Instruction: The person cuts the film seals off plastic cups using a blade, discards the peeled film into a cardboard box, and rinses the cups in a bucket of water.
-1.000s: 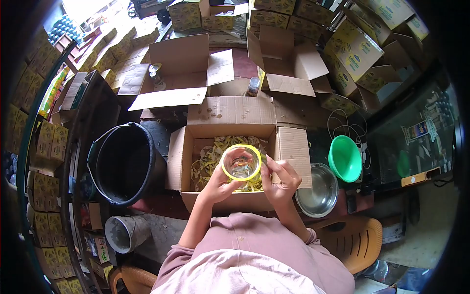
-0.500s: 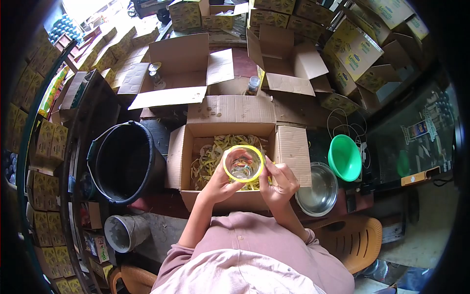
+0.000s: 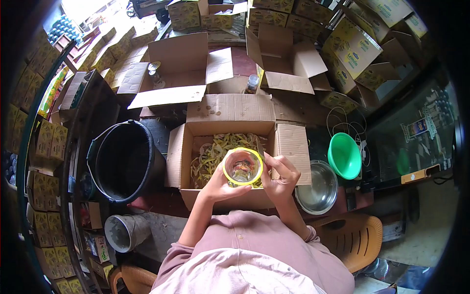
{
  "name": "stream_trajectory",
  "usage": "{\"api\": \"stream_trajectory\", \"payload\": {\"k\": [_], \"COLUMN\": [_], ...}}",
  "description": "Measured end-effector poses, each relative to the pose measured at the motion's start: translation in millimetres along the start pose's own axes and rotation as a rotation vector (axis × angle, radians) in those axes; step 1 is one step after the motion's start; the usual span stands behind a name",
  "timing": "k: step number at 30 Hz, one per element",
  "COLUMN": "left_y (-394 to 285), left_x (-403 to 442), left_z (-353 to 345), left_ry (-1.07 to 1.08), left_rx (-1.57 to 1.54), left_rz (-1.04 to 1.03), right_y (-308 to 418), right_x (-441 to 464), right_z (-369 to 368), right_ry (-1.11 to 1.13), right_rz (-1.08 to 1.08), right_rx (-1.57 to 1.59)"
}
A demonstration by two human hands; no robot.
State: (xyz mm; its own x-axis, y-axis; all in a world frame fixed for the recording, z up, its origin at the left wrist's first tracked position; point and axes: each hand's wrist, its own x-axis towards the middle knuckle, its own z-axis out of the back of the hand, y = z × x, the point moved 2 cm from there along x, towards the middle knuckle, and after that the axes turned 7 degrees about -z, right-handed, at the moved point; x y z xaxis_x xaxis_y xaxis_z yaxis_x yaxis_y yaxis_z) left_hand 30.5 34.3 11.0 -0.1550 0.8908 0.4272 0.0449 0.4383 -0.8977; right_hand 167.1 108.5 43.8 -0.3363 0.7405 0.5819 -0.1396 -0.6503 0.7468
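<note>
My left hand (image 3: 221,179) is wrapped round a clear cup (image 3: 244,169) with a bright yellow rim, its mouth tipped up toward me. At the cup's right side my right hand (image 3: 281,177) is closed, its fingers pinched around a thin, dark knife-like blade (image 3: 260,146) that points up beside the rim; its handle is hidden in the fingers. Both hands are above an open cardboard box (image 3: 230,128). Inside the box lies a heap of curled yellow strips (image 3: 215,150).
A black bucket (image 3: 122,161) stands left of the box, a grey pail (image 3: 125,232) below it. To the right are a green bowl (image 3: 344,157) and a clear round basin (image 3: 318,188). Behind, two open cartons (image 3: 178,54) (image 3: 281,49) and a glass jar (image 3: 252,84) stand on the table.
The cup has dropped slightly and tilted a little in my left hand. My right hand has shifted slightly, and the dark blade shows more clearly above the rim.
</note>
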Motion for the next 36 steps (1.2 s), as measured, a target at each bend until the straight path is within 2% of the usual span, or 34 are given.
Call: {"api": "stream_trajectory", "payload": {"k": [2,5,17,20,36], "left_y": [0,1,4,4,0], "left_x": [2,3,2,2,-1], "left_z": [-3,-3,-3,-3,4], "left_ry": [-0.039,-0.111,-0.127,-0.095,0.031], "left_rx": [0.066,-0.002,0.037,0.124,0.052], "left_rz": [0.002,0.039,-0.013,-0.025,0.085], "right_y": [3,7,7,8,7], "right_x": [1,-2,-15,-14,-5], "right_z": [0,1,-2,-2,-2], "right_ry": [-0.014,-0.049,-0.100,-0.113,-0.057], "right_rz": [-0.016,-0.026,0.058,0.072,0.085], "right_rx": [0.006,-0.001,-0.071,-0.097,-0.065]}}
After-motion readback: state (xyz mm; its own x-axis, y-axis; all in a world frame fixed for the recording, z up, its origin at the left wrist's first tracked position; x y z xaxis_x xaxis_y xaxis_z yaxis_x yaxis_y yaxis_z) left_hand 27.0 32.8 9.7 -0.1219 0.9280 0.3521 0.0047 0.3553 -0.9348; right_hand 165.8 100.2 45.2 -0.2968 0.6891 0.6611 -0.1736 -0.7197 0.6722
